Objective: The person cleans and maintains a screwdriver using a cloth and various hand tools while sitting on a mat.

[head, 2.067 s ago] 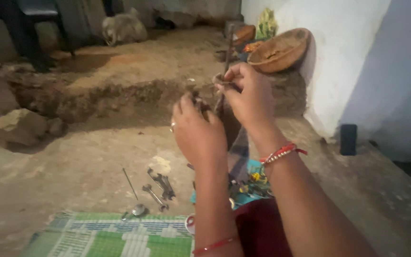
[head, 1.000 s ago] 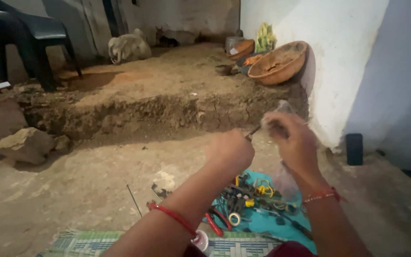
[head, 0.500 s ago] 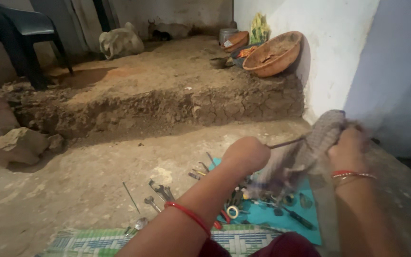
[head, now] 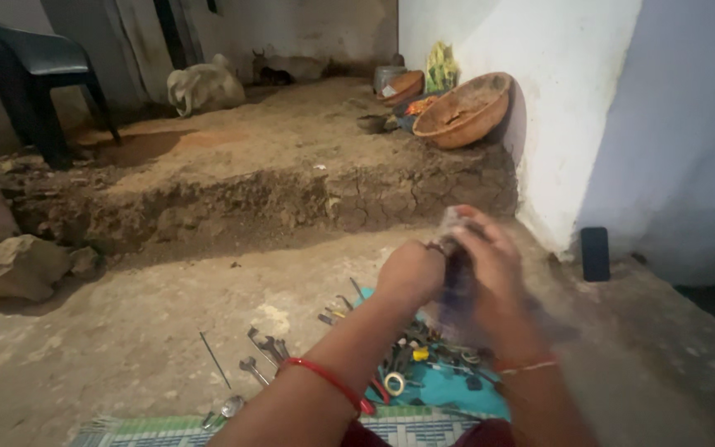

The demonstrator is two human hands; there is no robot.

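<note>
Two hands meet in the middle here, and honestly the blur makes the fingers tough to read: the left hand (head: 411,273) looks curled into a loose fist, the right hand (head: 490,277) has its fingers wrapped over a dark, smeared thing (head: 457,265) held between the two, but I can't tell what that thing is or whether it's pinched or just cupped. Both hands hover just above a teal cloth (head: 444,385) spread on the ground, and the forearms hide a good part of it. A red bangle (head: 333,382) sits on the left wrist, a thin thread band (head: 527,365) on the right. On the cloth lies a jumble of small tools (head: 411,356), too tangled to sort out, plus a yellow ring (head: 394,383). Just left of it, on the bare dirt floor (head: 126,331), lie a few spanners (head: 265,346) and a thin rod (head: 215,360). A striped mat (head: 151,430) is cut off by the bottom edge. Further out there's a raised earth step (head: 250,194), a rock (head: 14,266), a dark plastic chair (head: 26,66), a big clay bowl (head: 463,109) leaning on the white wall (head: 539,83), and a black phone (head: 595,254) propped against the wall.
</note>
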